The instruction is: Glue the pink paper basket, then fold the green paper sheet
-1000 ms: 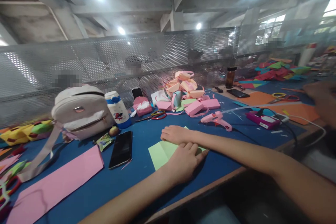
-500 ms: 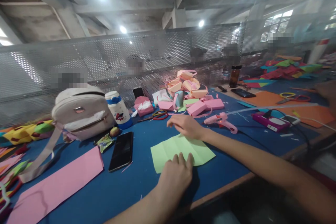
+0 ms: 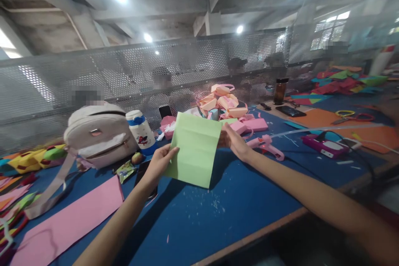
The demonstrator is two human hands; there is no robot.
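Note:
A light green sheet of paper [image 3: 196, 149] with faint creases is raised above the blue tabletop, its face tilted toward me. My left hand [image 3: 160, 160] pinches its left edge, thumb in front and the fingers behind. At the right edge, my right hand [image 3: 232, 141] grips the paper; some of its fingers are hidden behind the sheet. Just beyond my right hand lies a pink glue gun [image 3: 266, 146]. Behind the sheet rises a pile of small folded paper baskets [image 3: 227, 102] in pink and peach.
At left stand a pale backpack [image 3: 98, 137] and a white-and-blue bottle [image 3: 141, 133]. A black phone [image 3: 141, 174] lies partly behind my left wrist. Pink paper [image 3: 71, 220] covers the near left. Rightward are a purple power strip [image 3: 326, 145], scissors [image 3: 343, 116] and orange card [image 3: 314, 118].
The green paper has been lifted off the table and turned upright. My left hand moved left to its left edge, and my right hand moved to its right edge. White scraps beneath are uncovered.

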